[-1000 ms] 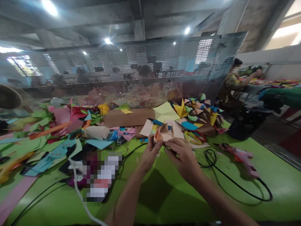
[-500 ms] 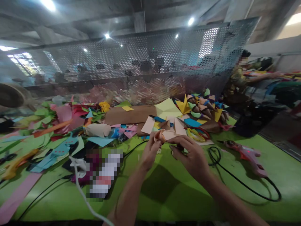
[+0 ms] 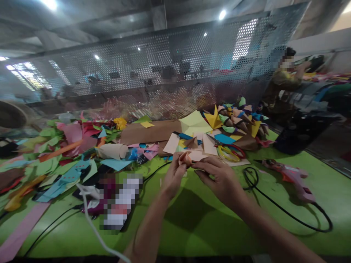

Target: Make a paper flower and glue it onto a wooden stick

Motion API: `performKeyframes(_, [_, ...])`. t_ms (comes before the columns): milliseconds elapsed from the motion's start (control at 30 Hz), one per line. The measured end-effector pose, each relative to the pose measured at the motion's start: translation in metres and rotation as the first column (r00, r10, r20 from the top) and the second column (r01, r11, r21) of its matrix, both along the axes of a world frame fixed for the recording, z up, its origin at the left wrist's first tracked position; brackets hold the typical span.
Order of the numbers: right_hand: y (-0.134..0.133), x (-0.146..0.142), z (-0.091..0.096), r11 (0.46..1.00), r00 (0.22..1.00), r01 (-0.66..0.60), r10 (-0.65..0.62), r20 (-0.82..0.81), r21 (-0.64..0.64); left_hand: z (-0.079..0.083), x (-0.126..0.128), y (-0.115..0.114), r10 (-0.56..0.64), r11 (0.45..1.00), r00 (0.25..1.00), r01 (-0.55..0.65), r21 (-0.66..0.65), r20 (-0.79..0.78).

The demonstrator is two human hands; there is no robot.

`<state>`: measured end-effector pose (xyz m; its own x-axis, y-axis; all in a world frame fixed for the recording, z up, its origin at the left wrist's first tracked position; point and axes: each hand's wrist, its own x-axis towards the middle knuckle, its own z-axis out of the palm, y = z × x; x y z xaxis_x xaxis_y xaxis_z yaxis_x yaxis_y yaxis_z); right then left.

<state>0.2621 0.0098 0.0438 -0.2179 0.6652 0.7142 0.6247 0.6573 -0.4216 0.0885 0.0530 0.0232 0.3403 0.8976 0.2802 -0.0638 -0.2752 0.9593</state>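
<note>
Head view, item list.

1. Small peach-orange curled paper piece (image 3: 185, 158): held up just above the bright green tabletop (image 3: 192, 226), near the front edge of the loose coloured paper.
2. Left hand (image 3: 173, 177): thumb and forefingers closed in a pinch on the lower part of the paper piece.
3. Right hand (image 3: 223, 179): half open, with the fingers stretched toward the piece and the fingertips at its right edge. Whether they grip it cannot be told.
4. Nearby:
   - red- and yellow-handled scissors (image 3: 230, 151), just beyond the right hand
   - pink hot glue gun (image 3: 294, 176) with a black cord (image 3: 274, 208), well apart to the right
   - heap of rolled multicoloured paper cones (image 3: 238, 117), at the back
   - brown kraft paper sheet (image 3: 153, 132)

Handling note (judgement): thin paper of this kind probably creases easily. The left pinch should be light and close to the overlap. The right fingertips should guide the free edge evenly, and both hands are best kept clear of the cord.
</note>
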Motion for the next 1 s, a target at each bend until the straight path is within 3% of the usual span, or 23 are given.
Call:
performKeyframes(333, [-0.004,0.0,-0.003,0.997,0.974,0.051,-0.038,0.226,-0.055,0.006,0.0,-0.004,-0.017,0.998,0.996,0.023,0.056,-0.093])
performKeyframes(600, [-0.004,0.007,-0.007,0.988,0.989,0.028,-0.006,0.145,-0.151,0.01,0.002,-0.005,0.032,0.996,0.992,-0.042,-0.077,-0.124])
performKeyframes(833, [-0.005,0.007,-0.008,0.986,0.983,0.055,-0.026,0.181,-0.16,0.001,0.001,-0.001,0.039,0.999,0.989,-0.044,-0.032,-0.145])
performKeyframes(1000, [-0.005,0.007,-0.006,0.985,0.99,0.047,-0.024,0.142,-0.165,0.003,0.001,-0.002,0.105,0.994,0.977,-0.106,0.008,-0.185])
